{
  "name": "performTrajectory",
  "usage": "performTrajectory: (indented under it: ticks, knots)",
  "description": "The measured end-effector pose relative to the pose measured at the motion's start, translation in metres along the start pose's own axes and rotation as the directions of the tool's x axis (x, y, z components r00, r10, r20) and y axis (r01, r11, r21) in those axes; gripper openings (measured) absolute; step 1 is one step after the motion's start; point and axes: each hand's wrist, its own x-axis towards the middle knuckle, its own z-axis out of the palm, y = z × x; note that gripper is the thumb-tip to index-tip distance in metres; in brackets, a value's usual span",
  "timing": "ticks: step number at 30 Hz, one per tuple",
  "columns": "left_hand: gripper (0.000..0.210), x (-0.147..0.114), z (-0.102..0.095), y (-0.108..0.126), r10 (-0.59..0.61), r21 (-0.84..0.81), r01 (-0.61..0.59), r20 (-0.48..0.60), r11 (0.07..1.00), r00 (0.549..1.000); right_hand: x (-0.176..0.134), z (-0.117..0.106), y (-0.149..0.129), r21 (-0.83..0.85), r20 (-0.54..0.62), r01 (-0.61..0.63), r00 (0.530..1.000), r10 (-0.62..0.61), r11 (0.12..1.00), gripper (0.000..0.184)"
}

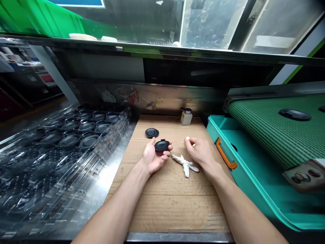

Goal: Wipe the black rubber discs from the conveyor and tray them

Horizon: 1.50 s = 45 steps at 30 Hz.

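My left hand (154,156) is closed round a black oval plastic part (161,145) with a small tab on its upper edge, held above the cardboard sheet (172,203). To its right, my right hand (200,150) pinches a small white piece (188,138), mostly hidden by the fingers; its kind cannot be made out. Between and below the hands lies a crumpled white cloth-like item (186,165). Just beyond my left hand, similar black round parts (151,132) rest on the cardboard. A small white bottle with a dark cap (186,117) stands at the back.
Clear plastic trays (76,149) full of black round parts fill the left side. On the right are a teal bin (256,189) with an orange handle (225,156) and a green conveyor belt (274,125) carrying a black part (295,114). A metal shelf (152,48) crosses above.
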Motion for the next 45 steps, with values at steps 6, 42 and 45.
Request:
performTrajectory:
  ticks: [6, 42, 45]
  knots:
    - [0.054, -0.003, 0.008, -0.005, 0.090, 0.126, -0.087, -0.015, 0.988, 0.996, 0.004, 0.010, 0.012, -0.181, 0.026, -0.037, 0.999, 0.043, 0.983, 0.045]
    - [0.055, 0.006, 0.006, -0.027, 0.809, 0.803, -0.548, 0.151, 0.235, 0.569, -0.003, 0.007, 0.000, -0.087, -0.040, 0.069, 0.997, -0.073, 0.994, 0.038]
    - [0.034, 0.003, 0.006, -0.007, 0.571, 0.414, -0.508, -0.036, 0.755, 0.820, -0.010, -0.002, -0.010, 0.044, 0.090, 0.293, 0.951, -0.296, 0.955, 0.034]
